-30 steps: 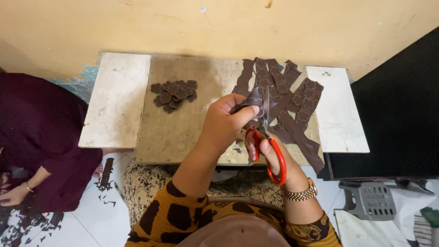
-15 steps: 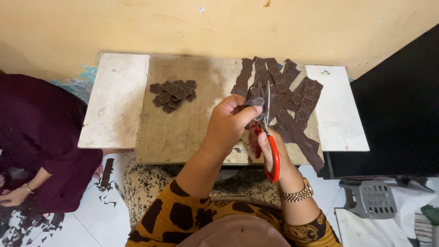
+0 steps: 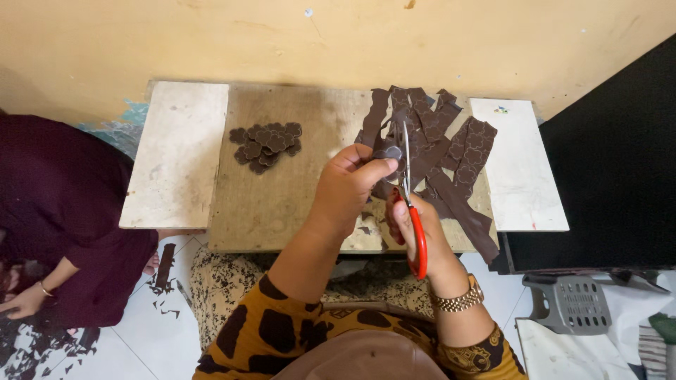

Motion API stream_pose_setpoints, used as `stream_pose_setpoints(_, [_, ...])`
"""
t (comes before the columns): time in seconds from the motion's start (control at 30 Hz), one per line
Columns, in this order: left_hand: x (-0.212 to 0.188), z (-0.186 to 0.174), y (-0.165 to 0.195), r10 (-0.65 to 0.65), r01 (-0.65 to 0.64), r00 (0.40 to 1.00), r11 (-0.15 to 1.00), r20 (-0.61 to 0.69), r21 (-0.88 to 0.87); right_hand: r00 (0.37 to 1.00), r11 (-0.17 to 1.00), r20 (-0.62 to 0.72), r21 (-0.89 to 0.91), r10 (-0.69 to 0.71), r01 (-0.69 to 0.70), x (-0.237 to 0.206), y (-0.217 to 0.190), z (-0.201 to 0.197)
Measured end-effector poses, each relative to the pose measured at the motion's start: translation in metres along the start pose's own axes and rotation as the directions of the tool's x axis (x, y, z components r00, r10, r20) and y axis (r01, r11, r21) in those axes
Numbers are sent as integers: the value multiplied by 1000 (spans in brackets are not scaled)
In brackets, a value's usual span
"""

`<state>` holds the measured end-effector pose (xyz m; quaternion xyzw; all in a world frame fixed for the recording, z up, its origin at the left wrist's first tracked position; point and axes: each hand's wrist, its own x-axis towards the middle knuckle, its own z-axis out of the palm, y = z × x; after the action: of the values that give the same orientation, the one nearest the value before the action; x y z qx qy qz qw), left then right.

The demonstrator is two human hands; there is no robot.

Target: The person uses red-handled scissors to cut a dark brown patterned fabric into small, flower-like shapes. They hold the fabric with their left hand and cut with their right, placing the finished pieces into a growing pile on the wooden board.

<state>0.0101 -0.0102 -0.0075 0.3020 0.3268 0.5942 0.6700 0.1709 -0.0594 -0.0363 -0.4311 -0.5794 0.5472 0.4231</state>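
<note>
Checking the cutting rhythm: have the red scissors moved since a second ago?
Yes. The scissors in the right hand have swung more upright: their red handles, earlier angled out to the right, now hang nearer the board's front edge, blades at the piece.

Yellow wall point(image 3: 211, 35) behind low wooden table point(image 3: 282, 204); white tiled floor point(image 3: 148, 338) with dark scraps; grey plastic stool point(image 3: 570, 302) at right.

Left of a low wooden board point(image 3: 282, 204), a seated person in maroon point(image 3: 63, 218); right, a grey plastic stool point(image 3: 570, 304).
</note>
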Motion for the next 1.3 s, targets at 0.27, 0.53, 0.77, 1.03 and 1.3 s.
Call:
stream_pose_setpoints(0.27, [-3, -8, 13, 25, -24, 1000, 992, -8, 120, 998, 998, 45, -31, 47, -46, 0, -3, -6])
stream_pose_setpoints(0.53, [0, -11, 15, 32, -35, 999, 991, 21, 132, 997, 995, 29, -81, 68, -66, 1, 0, -7])
stream_pose_setpoints(0.77, [2, -12, 13, 9, -8, 1000, 989, -5, 149, 992, 990, -5, -47, 130, -130, 2, 7, -6])
stream_pose_setpoints(1.03, [6, -16, 14, 15, -13, 1000, 996, -26, 88, 992, 987, 4, -106, 124, -123, 5, 10, -11])
stream_pose_setpoints(1.3, [3, -11, 11, 110, -116, 993, 978, 45, 175, 978, 997, 198, -58, 60, -49, 0, -1, -4])
